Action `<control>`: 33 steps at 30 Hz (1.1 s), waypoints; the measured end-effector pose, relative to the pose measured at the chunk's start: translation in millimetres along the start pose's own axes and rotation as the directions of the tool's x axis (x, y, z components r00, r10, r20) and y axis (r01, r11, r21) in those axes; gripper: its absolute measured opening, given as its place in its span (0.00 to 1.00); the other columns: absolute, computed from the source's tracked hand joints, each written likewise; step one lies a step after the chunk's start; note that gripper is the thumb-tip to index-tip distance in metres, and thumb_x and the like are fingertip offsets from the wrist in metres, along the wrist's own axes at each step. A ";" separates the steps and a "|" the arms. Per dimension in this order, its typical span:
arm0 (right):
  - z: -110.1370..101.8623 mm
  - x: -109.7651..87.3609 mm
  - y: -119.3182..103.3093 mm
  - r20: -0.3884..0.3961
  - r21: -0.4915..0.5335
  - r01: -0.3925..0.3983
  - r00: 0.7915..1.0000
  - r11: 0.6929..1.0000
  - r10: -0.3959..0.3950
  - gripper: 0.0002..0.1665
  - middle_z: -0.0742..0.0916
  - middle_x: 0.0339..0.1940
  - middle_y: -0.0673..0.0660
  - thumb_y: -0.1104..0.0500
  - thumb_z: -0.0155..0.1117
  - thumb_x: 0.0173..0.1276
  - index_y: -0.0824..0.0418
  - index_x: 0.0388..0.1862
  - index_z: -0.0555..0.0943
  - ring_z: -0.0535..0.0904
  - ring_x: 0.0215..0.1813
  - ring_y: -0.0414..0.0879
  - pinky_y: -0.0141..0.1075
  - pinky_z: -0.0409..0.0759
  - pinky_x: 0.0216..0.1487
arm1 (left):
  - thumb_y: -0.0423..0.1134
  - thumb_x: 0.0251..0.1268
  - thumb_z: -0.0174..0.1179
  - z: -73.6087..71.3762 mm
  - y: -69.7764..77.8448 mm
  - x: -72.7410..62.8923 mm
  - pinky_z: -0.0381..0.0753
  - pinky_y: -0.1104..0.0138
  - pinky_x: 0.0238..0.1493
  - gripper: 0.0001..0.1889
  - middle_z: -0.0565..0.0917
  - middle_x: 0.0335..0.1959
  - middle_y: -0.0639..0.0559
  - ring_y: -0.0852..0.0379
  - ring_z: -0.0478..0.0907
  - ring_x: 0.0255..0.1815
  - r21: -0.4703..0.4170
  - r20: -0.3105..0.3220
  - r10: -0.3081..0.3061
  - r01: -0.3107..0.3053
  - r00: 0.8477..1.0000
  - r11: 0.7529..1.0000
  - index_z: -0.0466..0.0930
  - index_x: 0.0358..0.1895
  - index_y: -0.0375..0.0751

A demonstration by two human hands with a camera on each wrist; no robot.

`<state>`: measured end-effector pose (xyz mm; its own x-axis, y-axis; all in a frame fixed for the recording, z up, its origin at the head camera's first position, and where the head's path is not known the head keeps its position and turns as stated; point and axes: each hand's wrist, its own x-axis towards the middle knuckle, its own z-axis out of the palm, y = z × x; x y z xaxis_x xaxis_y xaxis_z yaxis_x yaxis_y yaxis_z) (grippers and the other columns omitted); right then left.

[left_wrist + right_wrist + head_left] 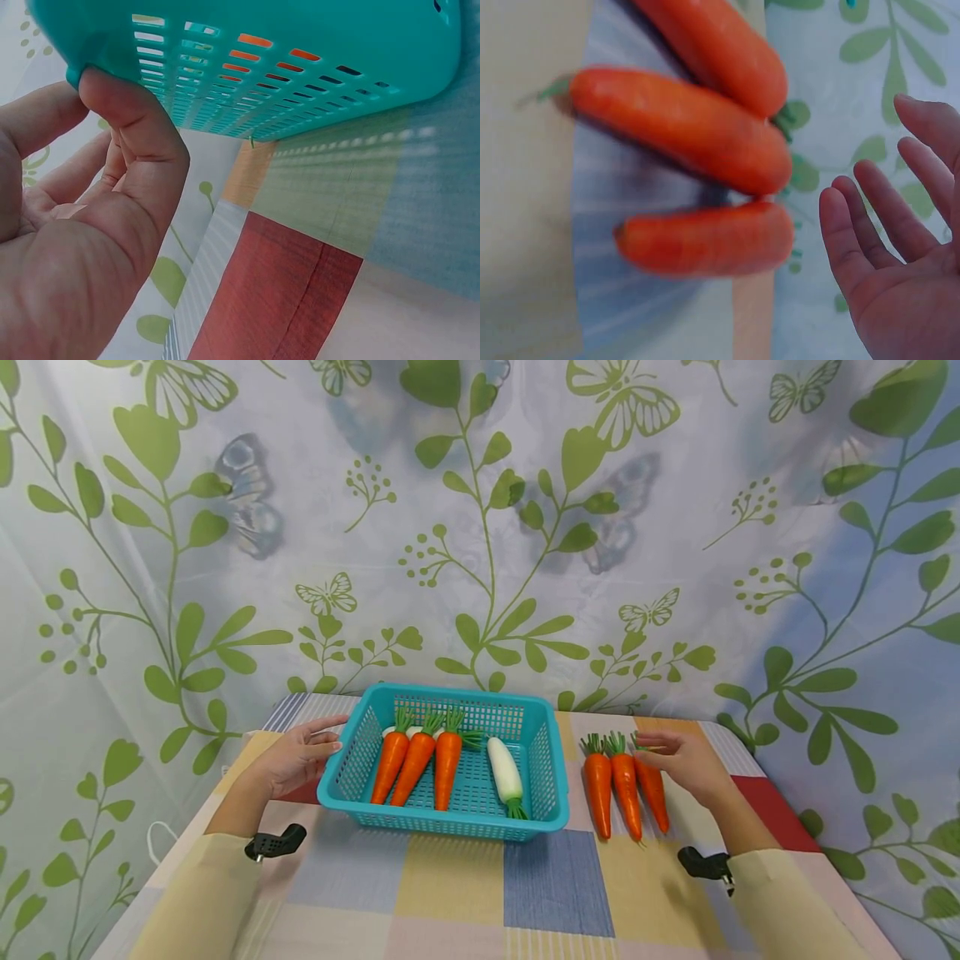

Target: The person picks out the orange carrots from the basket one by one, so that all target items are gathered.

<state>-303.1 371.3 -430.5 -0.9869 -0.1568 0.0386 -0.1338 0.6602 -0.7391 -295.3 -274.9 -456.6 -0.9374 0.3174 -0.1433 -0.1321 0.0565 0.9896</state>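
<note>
In the head view, my left hand point(300, 758) is at the left side of a teal plastic basket point(450, 828). Up close, its fingertips touch the basket's rim point(71, 45) from outside, fingers loosely bent. Inside the basket lie three carrots, among them a left one point(390, 767), and a white radish point(504, 768); more white pieces are partly hidden behind the carrots. My right hand point(686, 764) hovers with relaxed fingers over the leafy end of the rightmost carrot point(654, 797). Beside that lie a middle carrot point(626, 789) and a left carrot point(598, 793). Nothing is held in the right hand.
A patchwork-patterned cloth point(450, 893) covers the table. Behind it hangs a curtain point(480, 568) printed with leaves and butterflies. A white cable point(153, 839) loops at the table's left edge.
</note>
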 end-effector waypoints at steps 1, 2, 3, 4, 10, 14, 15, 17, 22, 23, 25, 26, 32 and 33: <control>1.3 0.0 -3.3 0.005 0.001 0.017 1.000 1.000 -0.017 0.33 0.83 0.66 0.68 0.48 0.69 0.72 0.64 0.69 0.78 0.82 0.63 0.63 0.58 0.81 0.63 | 0.39 0.77 0.59 0.0 0.1 -0.1 0.85 0.55 0.60 0.38 0.83 0.52 0.56 0.52 0.84 0.56 -0.001 0.000 0.000 0.000 1.000 1.000 0.50 0.83 0.41; 3.1 -0.1 -6.8 0.008 0.006 0.023 1.000 1.000 -0.023 0.32 0.83 0.65 0.67 0.48 0.70 0.71 0.63 0.68 0.79 0.82 0.62 0.61 0.55 0.83 0.62 | 0.39 0.77 0.59 0.0 0.3 -0.2 0.85 0.55 0.60 0.38 0.83 0.52 0.55 0.52 0.84 0.56 -0.002 0.000 0.000 0.000 1.000 1.000 0.50 0.83 0.41; 4.8 0.1 -10.0 0.015 0.007 0.031 0.999 0.999 -0.031 0.32 0.84 0.65 0.66 0.47 0.70 0.71 0.62 0.68 0.79 0.83 0.61 0.59 0.51 0.84 0.61 | 0.39 0.77 0.59 0.0 0.4 -0.3 0.85 0.55 0.60 0.38 0.83 0.53 0.54 0.52 0.85 0.56 -0.004 0.000 0.000 0.000 1.000 1.000 0.50 0.83 0.41; 6.7 0.3 -13.1 0.019 0.018 0.038 0.999 0.999 -0.038 0.32 0.84 0.65 0.66 0.48 0.70 0.70 0.62 0.67 0.80 0.83 0.60 0.58 0.48 0.85 0.60 | 0.39 0.77 0.59 -0.1 0.6 -0.4 0.85 0.55 0.60 0.38 0.83 0.53 0.53 0.52 0.85 0.56 -0.006 0.000 0.000 0.000 1.000 1.000 0.50 0.83 0.41; 18.2 5.0 -31.0 0.052 0.025 0.066 0.996 0.998 -0.067 0.30 0.86 0.63 0.64 0.47 0.72 0.69 0.57 0.65 0.82 0.85 0.58 0.56 0.45 0.87 0.57 | 0.40 0.76 0.60 -0.8 0.8 -0.7 0.85 0.55 0.60 0.39 0.82 0.54 0.51 0.52 0.84 0.56 0.008 -0.004 -0.006 0.006 1.000 1.000 0.50 0.83 0.42; 26.6 7.3 -43.8 0.076 0.030 0.089 0.993 0.996 -0.091 0.28 0.87 0.61 0.63 0.49 0.71 0.70 0.56 0.66 0.81 0.86 0.59 0.57 0.47 0.87 0.57 | 0.41 0.76 0.60 -0.8 0.6 -0.6 0.85 0.54 0.59 0.39 0.82 0.54 0.52 0.49 0.83 0.58 0.024 -0.008 -0.008 0.008 1.000 1.000 0.51 0.83 0.43; 29.1 7.7 -47.5 0.077 0.032 0.098 0.992 0.995 -0.100 0.27 0.87 0.60 0.62 0.49 0.71 0.70 0.55 0.65 0.81 0.86 0.58 0.57 0.46 0.87 0.56 | 0.41 0.76 0.60 -0.6 0.8 -0.7 0.86 0.54 0.59 0.39 0.82 0.55 0.52 0.49 0.83 0.58 0.027 -0.007 -0.006 0.006 1.000 1.000 0.51 0.83 0.42; 34.1 8.2 -55.3 0.080 0.050 0.108 0.991 0.993 -0.112 0.26 0.87 0.60 0.61 0.49 0.71 0.70 0.55 0.65 0.82 0.86 0.58 0.55 0.43 0.87 0.56 | 0.40 0.76 0.60 -0.3 1.1 -0.7 0.85 0.54 0.59 0.38 0.83 0.54 0.53 0.49 0.83 0.58 0.029 -0.008 -0.004 0.005 1.000 1.000 0.51 0.83 0.42; 46.5 10.3 -74.1 0.072 0.105 0.134 0.987 0.985 -0.142 0.25 0.87 0.60 0.59 0.48 0.71 0.70 0.55 0.63 0.83 0.86 0.58 0.54 0.40 0.88 0.54 | 0.39 0.77 0.59 0.8 3.2 -0.8 0.86 0.54 0.59 0.38 0.83 0.50 0.58 0.50 0.84 0.57 0.027 -0.003 -0.003 0.003 1.000 1.000 0.50 0.83 0.42; 48.8 10.8 -77.6 0.067 0.119 0.135 0.987 0.984 -0.144 0.25 0.87 0.61 0.59 0.49 0.72 0.69 0.55 0.63 0.83 0.86 0.58 0.54 0.41 0.88 0.54 | 0.39 0.77 0.59 1.0 3.7 -0.9 0.85 0.54 0.59 0.38 0.83 0.50 0.58 0.50 0.84 0.57 0.026 -0.002 -0.003 0.003 1.000 1.000 0.50 0.83 0.41; 53.0 11.8 -83.7 0.055 0.141 0.133 0.988 0.981 -0.142 0.25 0.86 0.62 0.59 0.49 0.72 0.69 0.56 0.62 0.83 0.85 0.58 0.54 0.41 0.89 0.53 | 0.39 0.77 0.59 1.5 4.5 -1.1 0.85 0.54 0.60 0.38 0.83 0.50 0.57 0.51 0.84 0.57 0.023 -0.001 -0.003 0.003 1.000 1.000 0.50 0.83 0.41; 54.8 12.4 -86.3 0.054 0.149 0.139 0.987 0.979 -0.149 0.25 0.86 0.63 0.59 0.50 0.72 0.70 0.57 0.63 0.83 0.85 0.58 0.55 0.40 0.89 0.52 | 0.39 0.77 0.59 1.7 4.7 -1.2 0.85 0.54 0.59 0.38 0.83 0.51 0.55 0.51 0.84 0.56 0.022 -0.001 -0.004 0.004 1.000 1.000 0.50 0.83 0.41; 67.3 14.9 -100.2 0.068 0.234 0.134 0.986 0.963 -0.154 0.30 0.85 0.64 0.62 0.51 0.72 0.69 0.61 0.67 0.80 0.85 0.59 0.55 0.38 0.87 0.55 | 0.39 0.76 0.60 1.1 4.3 -1.9 0.86 0.55 0.59 0.38 0.82 0.53 0.50 0.52 0.84 0.55 0.023 -0.006 -0.010 0.010 1.000 1.000 0.51 0.82 0.42; 69.7 14.8 -102.9 0.074 0.247 0.124 0.986 0.961 -0.146 0.31 0.85 0.64 0.63 0.51 0.72 0.69 0.61 0.67 0.79 0.85 0.59 0.55 0.38 0.86 0.56 | 0.39 0.76 0.60 0.7 4.2 -2.0 0.86 0.55 0.59 0.38 0.82 0.53 0.50 0.53 0.84 0.56 0.025 -0.006 -0.010 0.010 1.000 1.000 0.51 0.83 0.42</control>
<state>-297.6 249.9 -400.8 -0.9472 -0.3058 0.0961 -0.2285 0.4339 -0.8715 -293.8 -274.6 -452.2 -0.9380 0.3110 -0.1532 -0.1337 0.0832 0.9875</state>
